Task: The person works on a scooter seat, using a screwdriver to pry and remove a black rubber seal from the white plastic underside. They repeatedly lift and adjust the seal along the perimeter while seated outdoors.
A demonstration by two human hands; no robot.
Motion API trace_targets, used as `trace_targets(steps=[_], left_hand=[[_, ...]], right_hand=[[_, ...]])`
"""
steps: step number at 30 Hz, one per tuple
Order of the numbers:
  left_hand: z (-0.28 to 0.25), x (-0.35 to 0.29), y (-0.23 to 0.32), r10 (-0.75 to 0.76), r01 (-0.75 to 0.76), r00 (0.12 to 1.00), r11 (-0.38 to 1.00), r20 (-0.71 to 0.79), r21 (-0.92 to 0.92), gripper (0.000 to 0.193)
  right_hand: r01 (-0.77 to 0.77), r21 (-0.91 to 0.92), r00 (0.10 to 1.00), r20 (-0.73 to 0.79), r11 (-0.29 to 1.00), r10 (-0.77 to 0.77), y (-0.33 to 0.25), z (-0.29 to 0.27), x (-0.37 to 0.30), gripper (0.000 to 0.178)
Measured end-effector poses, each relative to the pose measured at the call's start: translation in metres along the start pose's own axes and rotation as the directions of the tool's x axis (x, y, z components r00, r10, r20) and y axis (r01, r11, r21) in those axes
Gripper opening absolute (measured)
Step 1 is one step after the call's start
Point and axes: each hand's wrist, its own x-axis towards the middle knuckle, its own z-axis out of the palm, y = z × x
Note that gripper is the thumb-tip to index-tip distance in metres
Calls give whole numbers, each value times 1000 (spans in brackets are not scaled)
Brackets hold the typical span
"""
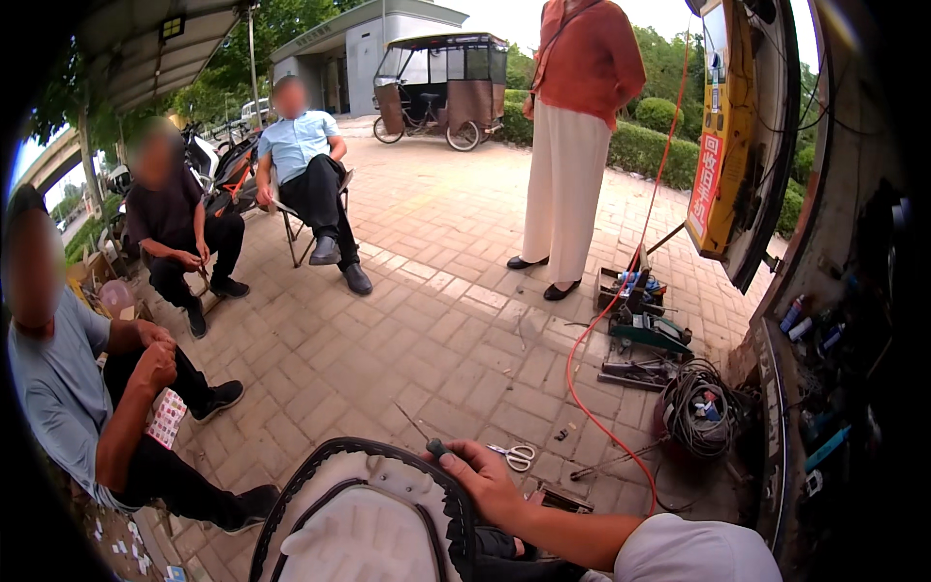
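My right hand (482, 477) is closed around the dark handle of a thin screwdriver or awl (438, 448); its metal shaft points up and to the left. Just beneath that hand, at the bottom of the view, lies an upturned scooter seat (361, 535). Its pale plastic underside faces up, and a dark cover edge is wrapped raggedly around the rim. The tool's tip is in the air beyond the seat's far edge. My left hand does not show. On the paving to the right of my hand lies a pair of white-handled scissors (517, 456).
Three people (301, 160) sit at the left; another person (572, 145) stands ahead. A red hose (574, 373) runs over the brick paving (407, 339) at the right. Toolboxes (645, 325) and a cable coil (703, 407) are near the doorway. A covered tricycle (446, 87) is parked far off.
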Motion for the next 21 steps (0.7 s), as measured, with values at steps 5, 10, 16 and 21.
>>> trace_targets(steps=[5, 10, 16, 21], left_hand=[[3, 6, -26, 35, -36, 999, 999, 28, 32, 58], [28, 0, -54, -25, 31, 995, 997, 95, -67, 41], [20, 12, -47, 121, -123, 991, 992, 54, 35, 39], [12, 69, -33, 233, -235, 970, 972, -65, -25, 37]], right_hand=[[-40, -42, 999, -24, 998, 39, 18, -4, 15, 34], [-7, -93, 997, -74, 996, 0, 66, -35, 26, 35], [52, -204, 999, -3, 977, -54, 44, -25, 19, 34], [212, -301, 974, -14, 930, -226, 22, -18, 24, 32]])
